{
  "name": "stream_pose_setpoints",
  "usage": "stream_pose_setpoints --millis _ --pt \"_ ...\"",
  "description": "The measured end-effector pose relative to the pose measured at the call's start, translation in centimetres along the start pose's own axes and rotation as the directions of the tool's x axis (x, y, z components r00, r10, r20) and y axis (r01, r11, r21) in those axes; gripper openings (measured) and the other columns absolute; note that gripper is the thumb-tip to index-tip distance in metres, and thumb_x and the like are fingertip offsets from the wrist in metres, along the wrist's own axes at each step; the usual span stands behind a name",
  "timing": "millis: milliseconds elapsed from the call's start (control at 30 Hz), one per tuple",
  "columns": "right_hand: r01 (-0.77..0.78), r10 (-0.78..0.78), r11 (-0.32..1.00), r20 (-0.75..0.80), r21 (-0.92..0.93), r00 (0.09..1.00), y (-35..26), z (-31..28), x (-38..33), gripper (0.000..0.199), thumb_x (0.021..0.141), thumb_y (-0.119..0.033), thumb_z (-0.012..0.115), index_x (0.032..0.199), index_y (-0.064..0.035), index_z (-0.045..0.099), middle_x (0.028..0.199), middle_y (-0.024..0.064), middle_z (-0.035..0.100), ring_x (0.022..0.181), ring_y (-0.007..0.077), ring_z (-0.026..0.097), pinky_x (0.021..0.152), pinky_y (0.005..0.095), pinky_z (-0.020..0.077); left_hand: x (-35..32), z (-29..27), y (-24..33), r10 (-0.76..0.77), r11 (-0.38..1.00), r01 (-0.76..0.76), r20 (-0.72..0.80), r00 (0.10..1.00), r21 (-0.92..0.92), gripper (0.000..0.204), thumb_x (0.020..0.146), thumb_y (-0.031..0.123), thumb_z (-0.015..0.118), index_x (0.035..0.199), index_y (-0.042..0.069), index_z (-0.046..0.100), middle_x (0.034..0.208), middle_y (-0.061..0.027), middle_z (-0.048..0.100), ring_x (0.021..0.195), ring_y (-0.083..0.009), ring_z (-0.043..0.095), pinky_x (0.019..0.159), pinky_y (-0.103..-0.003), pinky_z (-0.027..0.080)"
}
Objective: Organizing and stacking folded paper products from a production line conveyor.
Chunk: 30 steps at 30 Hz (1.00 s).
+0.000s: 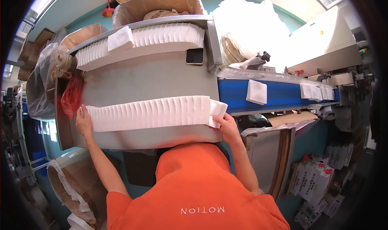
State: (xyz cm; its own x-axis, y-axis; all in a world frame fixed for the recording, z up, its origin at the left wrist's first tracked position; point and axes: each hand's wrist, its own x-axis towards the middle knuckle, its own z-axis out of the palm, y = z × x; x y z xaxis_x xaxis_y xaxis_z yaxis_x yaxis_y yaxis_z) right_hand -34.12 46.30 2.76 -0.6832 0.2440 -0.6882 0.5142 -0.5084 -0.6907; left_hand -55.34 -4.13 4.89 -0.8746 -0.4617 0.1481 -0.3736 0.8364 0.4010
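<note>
— Start with the big stuff. What's on the grey table (pixel 153 82)?

— Two long rows of white folded pads. The far row (pixel 145 44) lies along the back edge, with a loose pad on top and a dark phone (pixel 195 55) at its right end. The near row (pixel 151 112) is the one being handled; it sits toward the front edge, right before the person in orange.

— Which way does it run?

— Its long axis goes left to right across the table, bowed slightly upward in the middle, though the lens may add to that. The pads stand on edge, faces toward the two ends.

— And the hands?

— The left hand (pixel 83 120) lies flat against the left end, fingers together, pressing inward. The right hand (pixel 226 127) braces the right end, fingers pinching the last pad or two, which stick out past the row.

— What might go wrong?

— I'd guess buckling. Squeeze a row that long from the ends only and the middle could pop up and scatter. That end pad could also slip out. Beyond it, a blue conveyor (pixel 283 93) carries a single pad (pixel 256 92).
</note>
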Motion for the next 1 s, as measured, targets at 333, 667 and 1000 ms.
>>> stream_pose_setpoints --millis 333,667,1000 --pt "0.373 -0.392 0.903 -0.056 -0.212 0.918 -0.5 3.7 1.5 0.051 0.095 -0.049 0.058 0.114 -0.0020 0.060 0.098 0.0047 0.064 0.090 0.0153 0.059 0.081 0.0296 0.0467 -1.4 1.8 0.8 0.126 0.990 -0.134 -0.161 0.979 -0.039 0.051 0.097 0.049 0.047 0.134 0.016 0.055 0.128 -0.0187 0.060 0.118 -0.0398 0.056 0.101 -0.046 0.042" --pt "0.157 -0.127 0.948 -0.125 0.275 0.984 -1.5 -0.6 1.0 0.044 0.099 -0.033 0.055 0.128 -0.0013 0.049 0.113 0.0083 0.060 0.099 0.0182 0.062 0.085 0.0287 0.0496 -3.3 2.8 2.2 0.116 0.991 -0.123 -0.103 0.988 -0.058 0.046 0.096 0.043 0.052 0.134 0.018 0.054 0.122 -0.0148 0.064 0.114 -0.0373 0.058 0.097 -0.053 0.039" --pt "0.061 -0.061 0.998 0.065 -0.001 0.996 -1.3 1.4 0.6 0.030 0.099 -0.026 0.055 0.120 -0.0055 0.059 0.106 0.0032 0.065 0.093 0.0120 0.062 0.077 0.0287 0.0499 -4.6 1.8 2.3 0.104 0.990 -0.117 -0.150 0.983 -0.077 0.044 0.095 0.040 0.053 0.133 0.017 0.054 0.120 -0.0158 0.064 0.113 -0.0363 0.057 0.095 -0.052 0.041"
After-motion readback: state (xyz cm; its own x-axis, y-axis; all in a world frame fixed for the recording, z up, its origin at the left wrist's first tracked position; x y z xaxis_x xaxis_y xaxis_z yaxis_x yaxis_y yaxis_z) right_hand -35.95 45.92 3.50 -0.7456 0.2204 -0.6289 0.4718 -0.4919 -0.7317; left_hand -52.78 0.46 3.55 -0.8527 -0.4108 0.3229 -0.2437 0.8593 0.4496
